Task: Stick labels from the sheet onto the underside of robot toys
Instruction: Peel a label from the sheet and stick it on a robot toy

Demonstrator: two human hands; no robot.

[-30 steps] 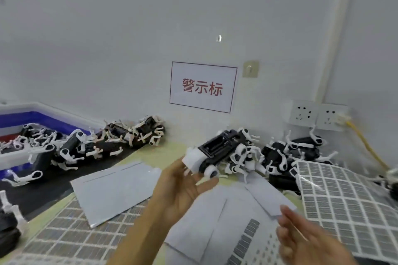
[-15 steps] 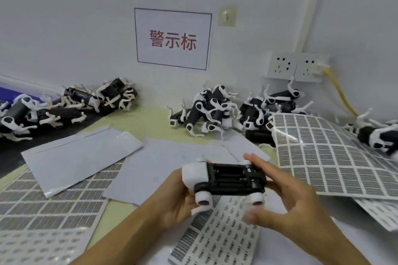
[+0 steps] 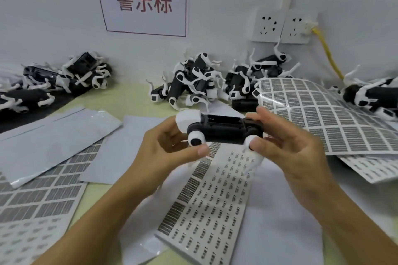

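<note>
Overhead, both hands' grips hold one robot toy [image 3: 224,130] above label sheets [image 3: 206,206] covering the yellow-green table [image 3: 129,99].

The right hand [image 3: 286,148] covers the tail end of the robot toy [image 3: 224,130], thumb over the rear white joint, so that end can't be read. The left hand [image 3: 168,148] hides the toy's head from below. Under both hands, the print on the label sheet [image 3: 211,204] is too small and soft to make out, and its near corner runs behind the left forearm. Beyond the right hand, the big grid sheet [image 3: 318,118] blurs out, and the robot toys [image 3: 374,97] there are cut by the frame edge.
</note>
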